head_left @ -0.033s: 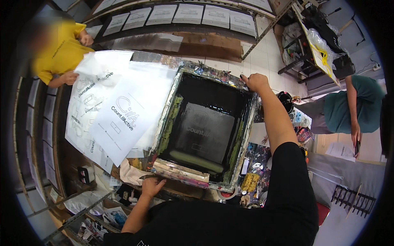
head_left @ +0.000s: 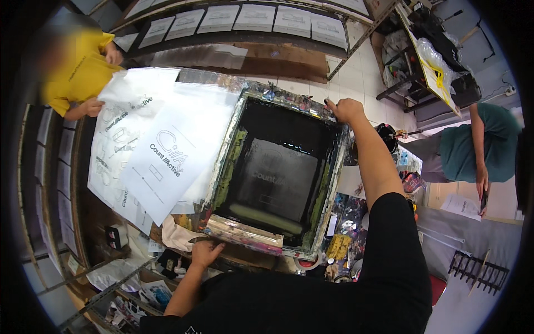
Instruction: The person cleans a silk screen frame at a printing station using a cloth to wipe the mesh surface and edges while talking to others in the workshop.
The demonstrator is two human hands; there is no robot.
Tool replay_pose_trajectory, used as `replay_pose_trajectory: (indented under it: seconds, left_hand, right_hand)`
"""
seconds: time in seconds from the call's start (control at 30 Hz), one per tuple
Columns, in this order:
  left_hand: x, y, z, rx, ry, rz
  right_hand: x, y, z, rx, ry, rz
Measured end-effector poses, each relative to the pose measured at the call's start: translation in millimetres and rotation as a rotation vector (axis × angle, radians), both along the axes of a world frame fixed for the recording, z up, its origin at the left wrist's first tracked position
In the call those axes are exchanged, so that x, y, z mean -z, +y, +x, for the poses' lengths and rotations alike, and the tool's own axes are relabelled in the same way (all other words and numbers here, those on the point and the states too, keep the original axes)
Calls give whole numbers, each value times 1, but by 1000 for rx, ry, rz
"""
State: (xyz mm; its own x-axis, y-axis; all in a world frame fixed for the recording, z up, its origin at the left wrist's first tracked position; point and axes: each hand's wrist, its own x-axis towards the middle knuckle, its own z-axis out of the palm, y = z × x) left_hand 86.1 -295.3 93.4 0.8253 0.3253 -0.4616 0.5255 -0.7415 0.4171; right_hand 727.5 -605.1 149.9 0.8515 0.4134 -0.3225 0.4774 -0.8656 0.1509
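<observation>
A screen-printing frame (head_left: pixel 332 209) with dark mesh and paint-stained edges lies on the worktable in front of me. At its far right corner, my right hand (head_left: pixel 346 111) is closed around the rim. My left hand (head_left: pixel 206 254) is closed at the near edge, by the frame's near left corner; what its fingers grip is hidden. Dark ink (head_left: pixel 278 119) covers the far part of the mesh, and a faint printed design shows through its middle. Left of the frame lies a white sheet (head_left: pixel 161 172) printed with black lettering, on top of a larger crumpled printed sheet (head_left: pixel 105 133).
A person in a yellow shirt (head_left: pixel 83 69) holds the crumpled sheet's far left corner. Racks (head_left: pixel 233 42) with printed sheets stand behind and at left. Paint-stained clutter and containers (head_left: pixel 345 245) sit right of the frame. Another person in green (head_left: pixel 484 145) handles paper at far right.
</observation>
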Motion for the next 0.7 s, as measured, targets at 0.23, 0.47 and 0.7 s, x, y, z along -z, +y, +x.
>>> replay_pose_trajectory:
  seconds: [0.23,0.47,0.7]
  left_hand:
    - [8,2,-3,7,-5,-4]
    - [5,1,-1,34,15,18]
    - [-7,2,7,65,-3,-2]
  right_hand:
    - [10,-3,5,-108,-49,-19]
    - [-2,1,3,-132,-25,-22]
    - [3,-6,6,-223,-69,48]
